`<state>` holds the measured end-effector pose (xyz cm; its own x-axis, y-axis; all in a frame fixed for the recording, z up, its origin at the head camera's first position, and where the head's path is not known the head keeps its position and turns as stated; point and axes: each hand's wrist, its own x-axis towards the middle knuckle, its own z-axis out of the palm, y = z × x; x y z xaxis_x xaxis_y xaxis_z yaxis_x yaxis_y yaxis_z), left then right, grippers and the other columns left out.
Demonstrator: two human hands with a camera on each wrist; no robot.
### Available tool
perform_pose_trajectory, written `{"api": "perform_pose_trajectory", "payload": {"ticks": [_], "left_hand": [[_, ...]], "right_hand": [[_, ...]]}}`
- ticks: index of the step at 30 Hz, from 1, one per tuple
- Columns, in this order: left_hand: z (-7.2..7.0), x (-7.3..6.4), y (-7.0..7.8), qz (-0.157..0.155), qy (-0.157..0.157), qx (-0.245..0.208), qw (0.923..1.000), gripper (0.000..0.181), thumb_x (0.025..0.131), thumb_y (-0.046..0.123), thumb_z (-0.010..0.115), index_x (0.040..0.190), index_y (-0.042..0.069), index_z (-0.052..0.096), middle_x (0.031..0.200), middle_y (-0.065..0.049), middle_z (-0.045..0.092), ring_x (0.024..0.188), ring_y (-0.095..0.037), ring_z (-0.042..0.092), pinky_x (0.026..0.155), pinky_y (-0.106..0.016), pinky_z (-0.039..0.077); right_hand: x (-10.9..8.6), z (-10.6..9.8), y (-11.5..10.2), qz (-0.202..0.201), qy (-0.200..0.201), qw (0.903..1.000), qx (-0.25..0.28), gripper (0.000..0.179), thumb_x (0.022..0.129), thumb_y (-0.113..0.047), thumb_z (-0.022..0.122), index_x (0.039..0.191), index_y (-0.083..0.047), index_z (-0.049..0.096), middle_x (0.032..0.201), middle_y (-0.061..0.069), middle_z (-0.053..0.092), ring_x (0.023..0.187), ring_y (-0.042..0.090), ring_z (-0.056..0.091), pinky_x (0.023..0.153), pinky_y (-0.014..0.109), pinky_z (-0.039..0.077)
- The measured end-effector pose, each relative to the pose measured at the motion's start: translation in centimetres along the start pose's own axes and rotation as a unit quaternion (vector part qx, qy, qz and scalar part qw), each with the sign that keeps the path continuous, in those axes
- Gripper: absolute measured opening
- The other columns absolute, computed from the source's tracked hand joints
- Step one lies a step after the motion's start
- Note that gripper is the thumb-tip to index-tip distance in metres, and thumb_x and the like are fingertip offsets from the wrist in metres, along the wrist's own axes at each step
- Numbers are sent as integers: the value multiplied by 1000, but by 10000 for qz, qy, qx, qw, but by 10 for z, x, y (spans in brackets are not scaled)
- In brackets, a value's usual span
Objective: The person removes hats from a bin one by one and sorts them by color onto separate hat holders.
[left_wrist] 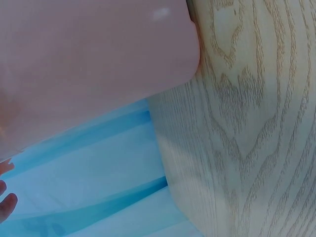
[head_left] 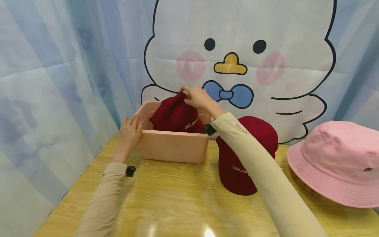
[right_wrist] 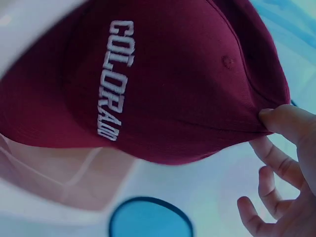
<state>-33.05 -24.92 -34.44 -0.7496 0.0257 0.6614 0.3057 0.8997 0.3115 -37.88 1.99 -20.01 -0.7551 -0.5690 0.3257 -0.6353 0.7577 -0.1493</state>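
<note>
A dark red baseball cap [head_left: 174,115] with white COLORADO lettering sits partly inside a pink plastic bin [head_left: 174,146]. My right hand [head_left: 197,97] pinches the top of its crown between thumb and forefinger; the right wrist view shows the cap's fabric [right_wrist: 173,84] drawn to a peak at the fingertips. At the bin's left end, my left hand [head_left: 130,131] rests on the rim with fingers extended. Only a few of its fingertips [left_wrist: 7,205] show in the left wrist view, beside the bin wall [left_wrist: 98,54].
A second dark red cap [head_left: 237,174] lies on the wooden table [head_left: 171,197] right of the bin, partly hidden by my right forearm. Farther right stands a pink bucket hat [head_left: 340,158]. A curtain [head_left: 59,82] with a cartoon bird hangs behind and along the left.
</note>
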Motion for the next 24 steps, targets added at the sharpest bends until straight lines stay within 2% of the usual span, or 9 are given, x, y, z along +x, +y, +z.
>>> {"api": "perform_pose_trajectory", "payload": {"ticks": [3, 6, 10, 12, 15, 18, 21, 24], "left_hand": [[0, 1, 0, 28, 57, 5, 10000, 42, 91, 20, 39, 124, -5, 48, 127, -25, 48, 123, -48, 32, 103, -58, 25], [0, 1, 0, 58, 108, -28, 9999, 42, 91, 20, 39, 124, -4, 48, 126, -25, 49, 123, -48, 32, 103, -57, 24], [1, 0, 0, 112, 119, -49, 9999, 42, 91, 20, 39, 124, -4, 48, 125, -25, 49, 123, -48, 32, 103, -57, 24], [1, 0, 0, 100, 83, -51, 9999, 42, 91, 20, 39, 124, -4, 48, 125, -25, 49, 124, -48, 31, 103, -57, 24], [2, 0, 1, 55, 5, -77, 10000, 43, 91, 21, 38, 125, -3, 47, 126, -25, 49, 124, -48, 30, 103, -58, 23], [2, 0, 3, 11, -26, -120, 9999, 43, 91, 22, 38, 126, -3, 46, 127, -24, 48, 125, -48, 30, 103, -58, 23], [3, 0, 4, 47, 17, -154, 9999, 43, 91, 21, 38, 125, -3, 47, 126, -25, 49, 124, -48, 31, 103, -58, 23], [4, 0, 4, 73, 41, -208, 9997, 42, 91, 21, 39, 125, -3, 47, 125, -25, 49, 123, -48, 31, 102, -59, 23]], "right_hand": [[-1, -20, -2, -6, 279, 9996, -57, 30, 87, -18, 53, 116, -11, 49, 79, 8, 55, 72, 19, 51, 62, 30, 39], [-3, -39, -7, -61, 624, 9972, -401, 27, 88, -20, 52, 112, -7, 49, 83, 10, 57, 75, 22, 52, 64, 33, 44], [-8, -65, -16, 132, 1014, 9910, -866, 27, 90, -25, 48, 109, -7, 49, 81, 11, 57, 83, 29, 49, 74, 41, 41], [-13, -77, -21, 231, 1289, 9866, -975, 28, 91, -27, 47, 109, -7, 49, 81, 11, 59, 86, 32, 46, 74, 43, 39], [-21, -96, -26, 382, 1592, 9823, -915, 30, 91, -28, 45, 113, -8, 50, 87, 12, 59, 94, 33, 43, 76, 42, 36], [-30, -116, -28, 502, 1865, 9772, -879, 31, 91, -30, 45, 115, -10, 50, 102, 14, 54, 104, 34, 38, 81, 43, 35], [-40, -133, -27, 600, 2203, 9696, -883, 32, 90, -31, 48, 114, -11, 51, 114, 15, 49, 112, 35, 34, 87, 46, 34], [-51, -148, -23, 603, 2530, 9618, -855, 32, 89, -30, 49, 113, -10, 53, 119, 13, 52, 115, 33, 35, 90, 46, 33]]}}
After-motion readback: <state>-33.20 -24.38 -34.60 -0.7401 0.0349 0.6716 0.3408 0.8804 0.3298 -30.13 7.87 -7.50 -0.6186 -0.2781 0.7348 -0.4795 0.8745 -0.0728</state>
